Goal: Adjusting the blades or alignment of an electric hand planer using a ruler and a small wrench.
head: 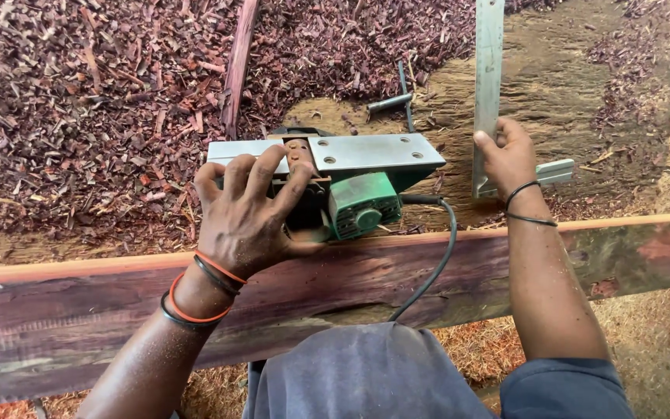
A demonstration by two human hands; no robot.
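Gripping green planer (354,190) and metal square (488,93), both hands' fingers closed, reddish plank (428,271) over shavings-strewn ground (79,101)

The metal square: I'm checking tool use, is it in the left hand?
No, the right hand grips the metal square; the left hand rests on the electric planer.

Woodworking yard: wood shavings (79,93), electric planer (350,182)

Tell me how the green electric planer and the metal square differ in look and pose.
The electric planer is bulky with a green motor housing; the metal square is thin, flat and plain grey. The planer lies upturned, sole plate up, under the left hand; the square lies flat on the ground under the right hand. The planer trails a black cord; the square has none. Both show bare metal.
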